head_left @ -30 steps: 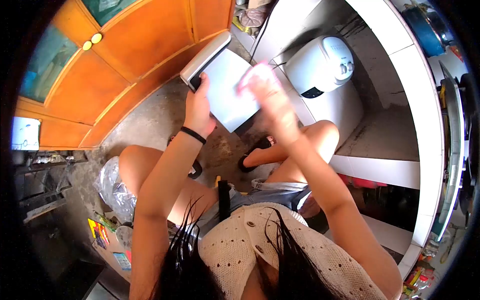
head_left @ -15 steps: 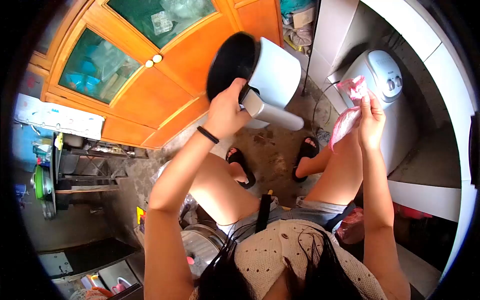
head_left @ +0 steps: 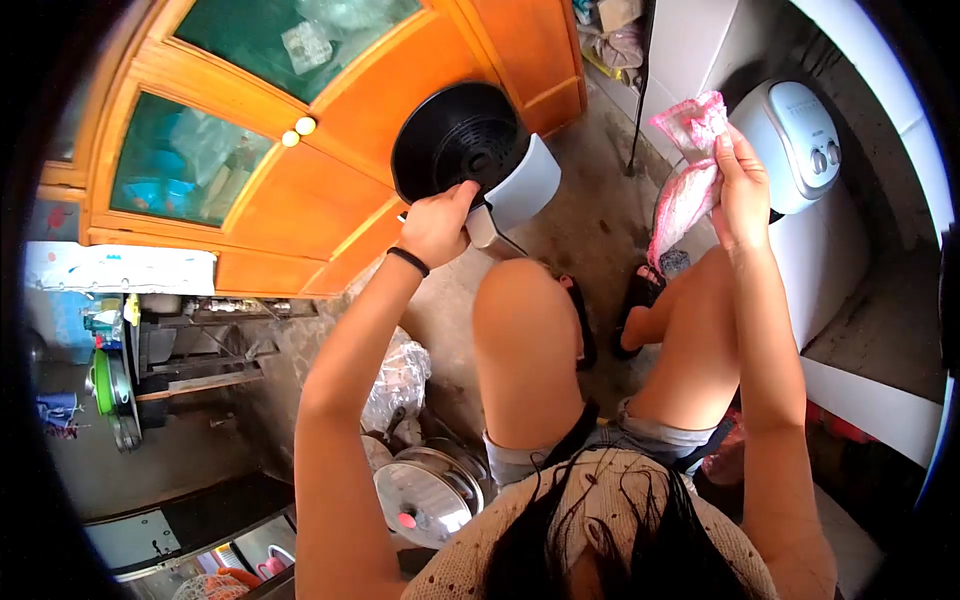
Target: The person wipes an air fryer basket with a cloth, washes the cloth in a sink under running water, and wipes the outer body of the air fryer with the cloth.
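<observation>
In the head view my left hand (head_left: 438,226) is wrapped round the handle (head_left: 492,233) of an air fryer basket (head_left: 460,140). The basket is tilted so that its black inside and slotted bottom face me, with the pale outer front (head_left: 525,185) at the right. My right hand (head_left: 742,190) is closed on a pink and white cloth (head_left: 688,190), which hangs down in a bunched strip, apart from the basket. Just right of that hand stands the white air fryer body (head_left: 800,145) with two dark knobs.
An orange wooden cabinet (head_left: 330,190) with glass panes stands beyond the basket. On the floor at my left are metal pot lids (head_left: 425,500) and a clear plastic bag (head_left: 400,375). A tiled counter (head_left: 820,250) runs along the right. My sandalled feet are below.
The basket has tipped, showing more of its inside, and shifted slightly left. The cloth has moved a little left and spread out. My left knee has risen and swung right.
</observation>
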Demonstrator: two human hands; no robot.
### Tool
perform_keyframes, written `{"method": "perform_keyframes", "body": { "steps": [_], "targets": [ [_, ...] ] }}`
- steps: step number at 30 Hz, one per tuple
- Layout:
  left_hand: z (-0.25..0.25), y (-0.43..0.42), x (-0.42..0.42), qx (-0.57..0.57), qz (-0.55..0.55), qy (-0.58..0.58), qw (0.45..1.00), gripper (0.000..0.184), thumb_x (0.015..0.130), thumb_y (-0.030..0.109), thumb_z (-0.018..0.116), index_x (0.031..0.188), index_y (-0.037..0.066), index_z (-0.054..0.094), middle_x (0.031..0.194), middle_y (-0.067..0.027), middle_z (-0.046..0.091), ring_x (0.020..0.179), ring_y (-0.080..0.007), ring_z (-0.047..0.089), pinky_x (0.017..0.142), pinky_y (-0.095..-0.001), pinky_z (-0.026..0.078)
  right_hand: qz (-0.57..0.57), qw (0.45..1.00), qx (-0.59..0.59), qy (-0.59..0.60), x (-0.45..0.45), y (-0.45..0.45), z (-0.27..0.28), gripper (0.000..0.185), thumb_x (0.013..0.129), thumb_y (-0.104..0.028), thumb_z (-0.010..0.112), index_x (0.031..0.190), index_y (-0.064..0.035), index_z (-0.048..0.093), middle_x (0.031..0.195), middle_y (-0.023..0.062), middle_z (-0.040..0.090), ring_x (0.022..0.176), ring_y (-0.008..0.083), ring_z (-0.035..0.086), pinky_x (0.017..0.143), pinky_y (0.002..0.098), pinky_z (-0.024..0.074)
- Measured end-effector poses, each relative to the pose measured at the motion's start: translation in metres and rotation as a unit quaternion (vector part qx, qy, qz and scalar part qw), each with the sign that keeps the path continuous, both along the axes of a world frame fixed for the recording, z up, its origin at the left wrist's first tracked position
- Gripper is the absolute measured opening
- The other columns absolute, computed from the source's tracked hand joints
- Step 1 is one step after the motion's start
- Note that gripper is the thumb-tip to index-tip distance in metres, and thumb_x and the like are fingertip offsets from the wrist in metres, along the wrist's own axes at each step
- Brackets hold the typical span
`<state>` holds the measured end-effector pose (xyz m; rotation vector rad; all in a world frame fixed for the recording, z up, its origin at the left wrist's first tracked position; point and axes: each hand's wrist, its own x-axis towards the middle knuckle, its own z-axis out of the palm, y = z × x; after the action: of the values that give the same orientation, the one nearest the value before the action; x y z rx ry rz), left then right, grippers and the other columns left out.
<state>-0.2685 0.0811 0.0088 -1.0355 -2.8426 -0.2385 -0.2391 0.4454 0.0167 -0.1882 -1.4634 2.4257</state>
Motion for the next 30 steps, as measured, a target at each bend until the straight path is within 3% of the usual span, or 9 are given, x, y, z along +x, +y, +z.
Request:
{"method": "perform_keyframes", "body": {
  "steps": [6, 11, 16, 21, 25, 30],
  "targets": [
    [-0.112, -0.039, 0.013, -0.028, 0.071, -0.118, 0.990, 0.039, 0.067, 0.006, 0.059, 0.103, 0.005, 0.045, 0.087, -0.0140, 0.059, 0.079, -0.0350, 0.059, 0.063, -0.0436, 0.047, 0.017, 0.999, -0.027, -0.040, -0.006, -0.008, -0.034, 0.027, 0.094, -0.012, 0.048, 0.117, -0.0008, 0.055, 0.108, 0.0068, 0.062, 0.096, 0.0135, 0.058, 0.083, 0.0271, 0.0465],
    [-0.209, -0.073, 0.045, -0.064, 0.106, -0.159, 0.979, 0.037, 0.065, 0.012, 0.064, 0.097, 0.007, 0.045, 0.083, -0.0152, 0.059, 0.077, -0.0344, 0.060, 0.063, -0.0431, 0.049, -0.018, 0.996, 0.018, -0.088, -0.011, -0.008, -0.029, 0.024, 0.093, -0.009, 0.048, 0.114, -0.0015, 0.057, 0.107, 0.0061, 0.061, 0.095, 0.0131, 0.058, 0.084, 0.0266, 0.0456],
    [-0.249, -0.087, 0.084, -0.048, 0.166, -0.203, 0.964, 0.027, 0.069, 0.011, 0.057, 0.093, 0.005, 0.046, 0.084, -0.0152, 0.062, 0.079, -0.0335, 0.062, 0.064, -0.0419, 0.050, -0.021, 0.987, 0.013, -0.160, -0.017, 0.009, -0.045, 0.025, 0.092, -0.015, 0.052, 0.114, -0.0044, 0.057, 0.110, 0.0098, 0.060, 0.098, 0.0185, 0.057, 0.088, 0.0323, 0.0450],
    [-0.216, -0.111, 0.145, -0.006, 0.279, -0.218, 0.935, 0.027, 0.070, 0.012, 0.059, 0.092, 0.006, 0.045, 0.079, -0.0140, 0.059, 0.075, -0.0351, 0.060, 0.064, -0.0429, 0.048, 0.028, 0.984, 0.004, -0.173, -0.036, 0.013, -0.055, 0.030, 0.092, -0.017, 0.051, 0.119, -0.0038, 0.052, 0.116, 0.0118, 0.056, 0.105, 0.0228, 0.054, 0.091, 0.0386, 0.0436],
    [-0.176, -0.153, 0.202, 0.013, 0.383, -0.171, 0.908, 0.022, 0.073, 0.011, 0.057, 0.092, 0.007, 0.047, 0.078, -0.0154, 0.059, 0.077, -0.0353, 0.060, 0.065, -0.0433, 0.048, 0.053, 0.980, 0.061, -0.182, -0.046, 0.007, -0.052, 0.033, 0.094, -0.021, 0.049, 0.122, -0.0061, 0.050, 0.118, 0.0084, 0.055, 0.107, 0.0219, 0.053, 0.093, 0.0396, 0.0415],
    [-0.140, -0.219, 0.255, -0.084, 0.525, -0.200, 0.823, 0.025, 0.072, 0.010, 0.057, 0.095, 0.007, 0.047, 0.087, -0.0159, 0.062, 0.082, -0.0341, 0.062, 0.070, -0.0429, 0.049, 0.071, 0.978, 0.077, -0.180, -0.054, 0.005, -0.053, 0.035, 0.092, -0.022, 0.052, 0.122, -0.0036, 0.049, 0.119, 0.0080, 0.054, 0.108, 0.0209, 0.052, 0.095, 0.0383, 0.0394]
  ]
}}
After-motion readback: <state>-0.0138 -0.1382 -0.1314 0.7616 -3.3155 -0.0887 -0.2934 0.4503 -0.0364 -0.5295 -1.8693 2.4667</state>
